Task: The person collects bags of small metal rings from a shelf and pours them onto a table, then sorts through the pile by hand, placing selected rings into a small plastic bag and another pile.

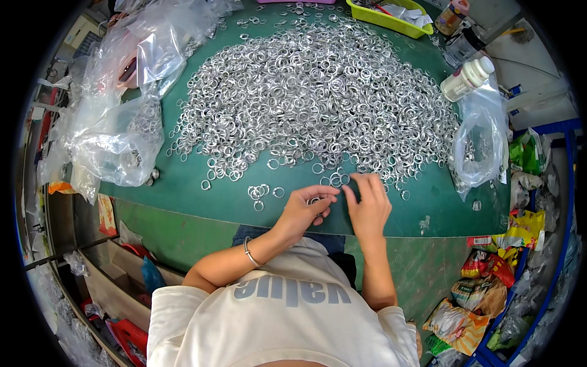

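Note:
A broad heap of silver metal rings [306,98] covers much of the green tabletop [416,208]. At the near edge of the table, my left hand [304,211] is curled around a few of the rings [314,200], which partly show between its fingers. Just to its right is my right hand [370,205], its thumb and fingers apart. Its fingertips are beside a few loose rings [335,179] at the heap's near edge; whether they touch one is hard to tell. Several separate rings [258,192] lie to the left of my left hand.
Clear plastic bags [116,147] crowd the table's left side. On the right are an open plastic bag [480,147], a white bottle [468,79] and a dark-lidded clear cup [463,48]. A yellow-green tray [391,19] stands at the back. Colourful packets [483,269] fill a blue rack at right.

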Demonstrator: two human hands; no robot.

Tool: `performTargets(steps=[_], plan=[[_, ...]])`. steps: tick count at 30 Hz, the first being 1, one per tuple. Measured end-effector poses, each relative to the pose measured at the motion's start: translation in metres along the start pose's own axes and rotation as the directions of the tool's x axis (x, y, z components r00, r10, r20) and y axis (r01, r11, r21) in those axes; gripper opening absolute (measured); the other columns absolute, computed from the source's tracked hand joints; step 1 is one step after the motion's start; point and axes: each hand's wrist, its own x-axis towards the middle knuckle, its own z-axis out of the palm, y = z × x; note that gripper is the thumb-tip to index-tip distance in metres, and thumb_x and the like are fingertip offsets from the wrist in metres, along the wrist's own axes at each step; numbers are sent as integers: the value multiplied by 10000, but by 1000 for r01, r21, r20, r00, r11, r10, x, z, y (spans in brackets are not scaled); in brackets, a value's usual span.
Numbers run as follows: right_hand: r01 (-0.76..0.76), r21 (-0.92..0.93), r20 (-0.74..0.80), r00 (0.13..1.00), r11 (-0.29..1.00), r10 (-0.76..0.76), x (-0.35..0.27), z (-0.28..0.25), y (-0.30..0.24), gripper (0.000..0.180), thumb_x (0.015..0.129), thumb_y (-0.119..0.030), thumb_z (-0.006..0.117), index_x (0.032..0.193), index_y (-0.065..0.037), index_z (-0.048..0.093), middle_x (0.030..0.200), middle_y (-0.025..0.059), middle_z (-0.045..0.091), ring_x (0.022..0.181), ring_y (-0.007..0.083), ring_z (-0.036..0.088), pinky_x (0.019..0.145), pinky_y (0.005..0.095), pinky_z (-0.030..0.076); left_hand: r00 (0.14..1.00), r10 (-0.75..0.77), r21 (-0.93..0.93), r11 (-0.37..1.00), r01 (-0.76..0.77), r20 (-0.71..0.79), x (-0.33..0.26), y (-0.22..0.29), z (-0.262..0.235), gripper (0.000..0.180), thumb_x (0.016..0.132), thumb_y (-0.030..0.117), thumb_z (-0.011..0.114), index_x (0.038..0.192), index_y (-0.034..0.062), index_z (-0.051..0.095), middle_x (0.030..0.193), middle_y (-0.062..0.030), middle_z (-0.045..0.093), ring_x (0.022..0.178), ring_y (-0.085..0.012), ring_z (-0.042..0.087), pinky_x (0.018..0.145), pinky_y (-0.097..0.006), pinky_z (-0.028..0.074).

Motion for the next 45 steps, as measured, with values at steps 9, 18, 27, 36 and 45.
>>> performTargets(steps=[9,18,27,36,45], plan=[[-582,800,593,728,-148,343,-7,-12,0,95,891,-102,588,925,-15,604,754,18,601,547,59,497,460,189,341,995,102,-13,995,-102,6,-6,9,6,265,880,67,593,1143,36,589,848,10,579,636,-30,465,466,-161,330],[-634,533,799,595,-561,86,-16,-19,-6,146,930,-155,519,970,-34,589,799,9,564,607,83,476,454,195,348,975,220,104,970,-218,-10,-8,14,20,170,847,43,636,1013,16,657,775,16,571,583,-18,457,443,-155,302],[-632,466,831,553,-619,61,-22,-21,-4,164,923,-166,509,963,-30,590,782,32,562,584,96,467,417,206,335,981,195,86,977,-196,21,-9,14,20,83,850,39,631,914,-4,661,771,-7,584,582,-25,455,447,-161,292],[-635,365,858,513,-681,-19,-22,-28,-8,206,929,-200,471,990,-22,555,757,30,542,558,92,429,397,204,316,975,212,70,974,-217,69,-15,18,24,81,854,17,612,901,-30,659,791,-11,555,592,-35,450,457,-170,291],[-611,766,633,664,-199,397,-26,-35,5,132,898,-153,541,880,-32,591,648,23,550,488,89,445,415,198,319,995,37,80,996,-45,98,-14,16,23,151,889,82,591,989,-16,646,773,-4,544,601,-39,451,455,-171,300]])
